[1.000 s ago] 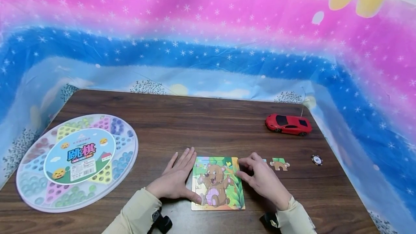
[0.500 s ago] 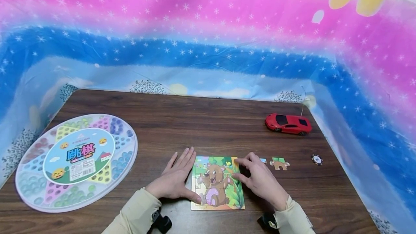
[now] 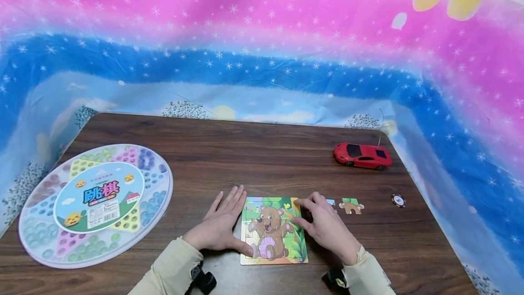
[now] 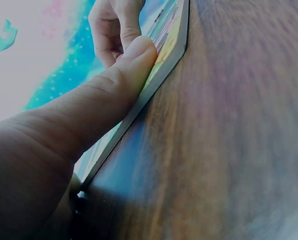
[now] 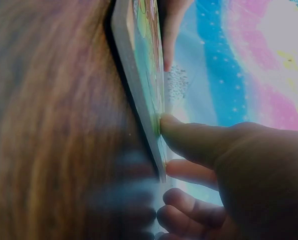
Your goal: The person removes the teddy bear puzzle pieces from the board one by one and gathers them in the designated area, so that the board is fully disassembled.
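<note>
A square jigsaw puzzle [image 3: 272,229] with a cartoon bear on it lies on the table, most of its picture filled in. My left hand [image 3: 219,229] rests along its left side, fingers spread and straight, with the thumb over the lower left corner. My right hand [image 3: 329,229] touches the upper right part of the puzzle with thumb and index fingertips, set apart from each other. In the right wrist view the thumb tip [image 5: 170,122] presses at the puzzle's edge, and the remaining fingers curl loosely beside it. A loose jigsaw piece [image 3: 351,206] lies right of this hand; another piece [image 3: 330,202] is partly hidden behind it.
A round Chinese checkers set [image 3: 157,215] with coloured marbles lies at the left. Toward the back right stands a red toy car [image 3: 362,156] with an antenna. A poker chip [image 3: 398,200] is near the right edge of the wooden table [image 3: 245,149].
My right hand's fingertips have slid slightly left, from the puzzle's right edge onto its upper right part, uncovering more of the half-hidden loose piece. The left hand stays in place.
</note>
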`<state>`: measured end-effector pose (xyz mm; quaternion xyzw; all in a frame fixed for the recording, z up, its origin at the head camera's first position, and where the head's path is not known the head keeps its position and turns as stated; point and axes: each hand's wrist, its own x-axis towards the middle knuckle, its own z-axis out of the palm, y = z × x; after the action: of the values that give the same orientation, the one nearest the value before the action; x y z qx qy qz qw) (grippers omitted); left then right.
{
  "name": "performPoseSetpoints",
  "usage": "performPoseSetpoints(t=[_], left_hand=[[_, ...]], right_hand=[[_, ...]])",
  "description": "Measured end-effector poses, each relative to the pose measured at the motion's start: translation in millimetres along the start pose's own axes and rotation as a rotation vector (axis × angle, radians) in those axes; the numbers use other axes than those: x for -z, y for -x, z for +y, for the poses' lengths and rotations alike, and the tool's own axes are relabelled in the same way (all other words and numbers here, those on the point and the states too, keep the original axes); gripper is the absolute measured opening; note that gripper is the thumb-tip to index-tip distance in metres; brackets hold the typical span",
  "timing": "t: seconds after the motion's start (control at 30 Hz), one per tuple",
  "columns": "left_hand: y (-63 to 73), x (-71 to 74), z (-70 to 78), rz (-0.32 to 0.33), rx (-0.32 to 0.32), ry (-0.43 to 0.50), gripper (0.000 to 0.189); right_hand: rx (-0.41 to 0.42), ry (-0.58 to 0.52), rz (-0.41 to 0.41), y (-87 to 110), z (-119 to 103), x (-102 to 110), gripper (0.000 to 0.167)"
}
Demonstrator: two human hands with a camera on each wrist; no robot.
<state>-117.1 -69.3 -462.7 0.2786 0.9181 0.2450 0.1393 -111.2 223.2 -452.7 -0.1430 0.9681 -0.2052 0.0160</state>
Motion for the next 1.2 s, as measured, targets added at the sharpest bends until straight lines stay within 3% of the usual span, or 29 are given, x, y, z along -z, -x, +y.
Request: performPoseSetpoints(t=[0.37,0.83,1.2], left_hand=[[0.5,-0.1,-0.6,0.002,-0.005,0.000,0.136],[0.6,0.2,-0.7,-0.009,0.000,0.002,0.136],[-0.3,-0.3,-1.6,-0.009,-0.001,-0.002,0.137]], right_hand=[[0.056,-0.003,0.006,-2.2,-1,-2,0.047],[-0.055,-0.035,-0.015,-10.1,-8,0,0.037],[0.007,0.173,0.046,-11.3,-13,3,0.043]])
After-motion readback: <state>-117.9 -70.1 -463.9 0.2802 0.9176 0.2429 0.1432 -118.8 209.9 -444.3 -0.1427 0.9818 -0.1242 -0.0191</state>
